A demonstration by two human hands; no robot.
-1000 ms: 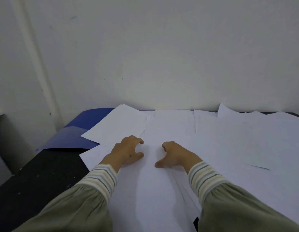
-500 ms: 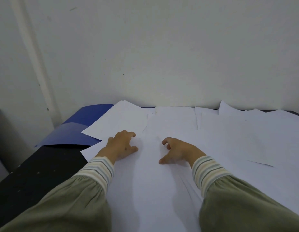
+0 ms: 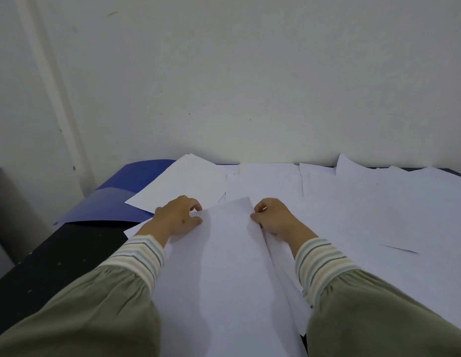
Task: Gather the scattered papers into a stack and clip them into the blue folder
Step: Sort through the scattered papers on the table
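White papers (image 3: 353, 210) lie scattered and overlapping across the black desk, reaching the back wall. One sheet (image 3: 232, 253) in the middle runs toward me, its far end lifted off the pile. My left hand (image 3: 178, 219) pinches its left edge near the far corner. My right hand (image 3: 274, 219) pinches its right edge, fingers curled over the paper. The blue folder (image 3: 116, 202) lies open at the back left, partly covered by a tilted sheet (image 3: 183, 186).
The bare black desk surface (image 3: 56, 261) shows at the left, in front of the folder. A white wall stands right behind the desk. A grey object (image 3: 5, 215) sits past the desk's left edge.
Both hands rested with curled fingers on the papers before. Now they have closed on the edges of the middle sheet and raised its far end.
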